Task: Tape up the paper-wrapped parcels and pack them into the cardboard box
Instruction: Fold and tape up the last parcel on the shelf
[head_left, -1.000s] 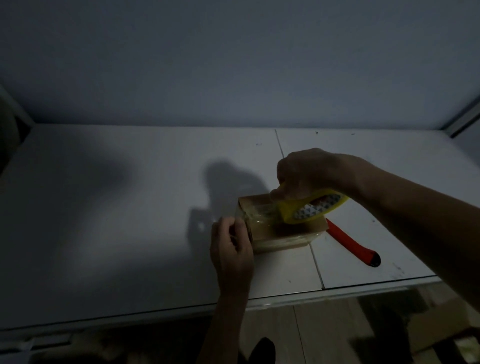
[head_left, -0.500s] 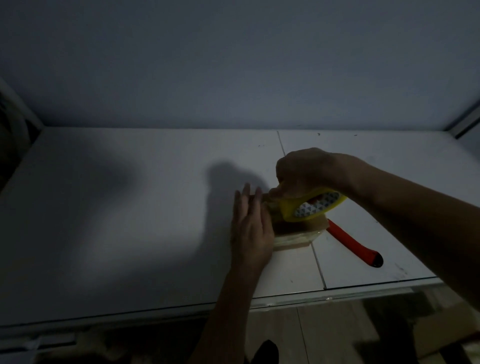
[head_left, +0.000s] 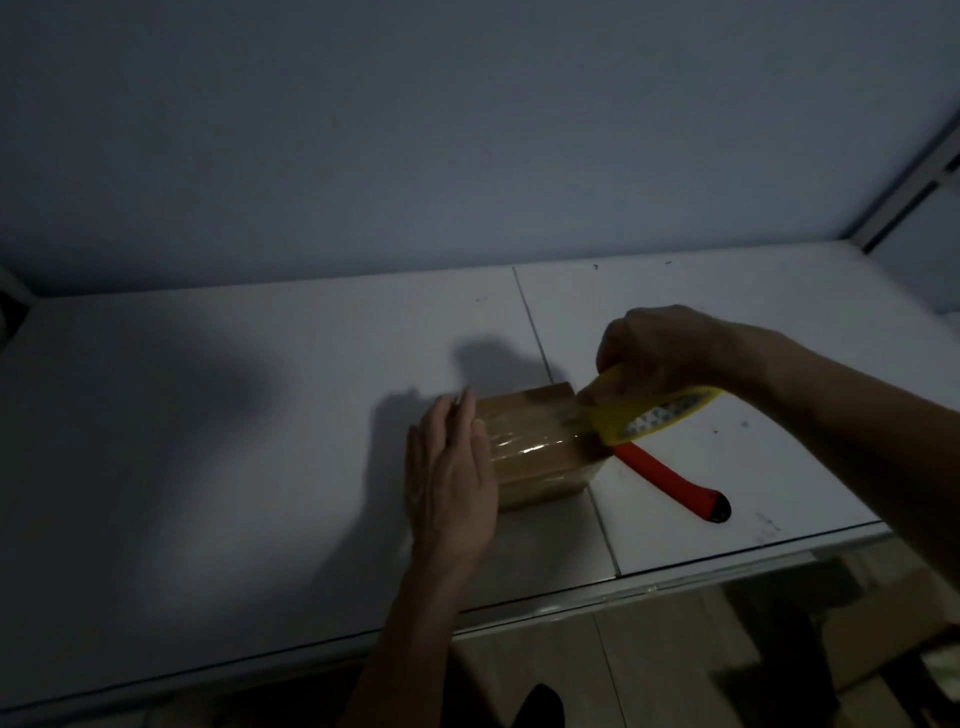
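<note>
The table (head_left: 260, 441) carries the parcel (head_left: 535, 452) near its front edge. My left hand (head_left: 452, 478) lies flat, fingers straight, on the parcel's left end. My right hand (head_left: 654, 353) grips the tape roll (head_left: 649, 415) at the parcel's right end. A red cutter (head_left: 670, 483) lies just right of the parcel.

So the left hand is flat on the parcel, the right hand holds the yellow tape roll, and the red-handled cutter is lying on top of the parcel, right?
Not quite. In the head view the cutter lies on the table, right of the parcel, not on top. The left hand is flat on it; the right hand holds the yellow tape roll.
</note>
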